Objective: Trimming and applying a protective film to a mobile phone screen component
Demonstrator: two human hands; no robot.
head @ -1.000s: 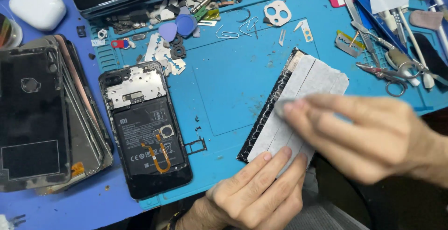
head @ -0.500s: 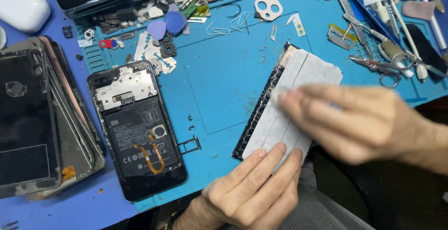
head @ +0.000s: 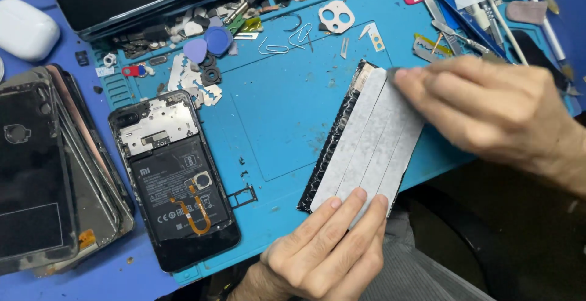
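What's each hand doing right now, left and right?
Left hand: open, fingertips pressing down the near end of the grey-taped black panel.
Right hand: fingers together, pressing on the panel's far end; anything pinched cannot be told.

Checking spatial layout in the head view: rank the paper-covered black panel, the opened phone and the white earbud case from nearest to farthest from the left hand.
1. paper-covered black panel: under the left hand fingers.
2. opened phone: to its left on the blue mat.
3. white earbud case: far top-left corner.

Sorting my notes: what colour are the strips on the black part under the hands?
Pale grey-white strips, side by side on the black part; head view.
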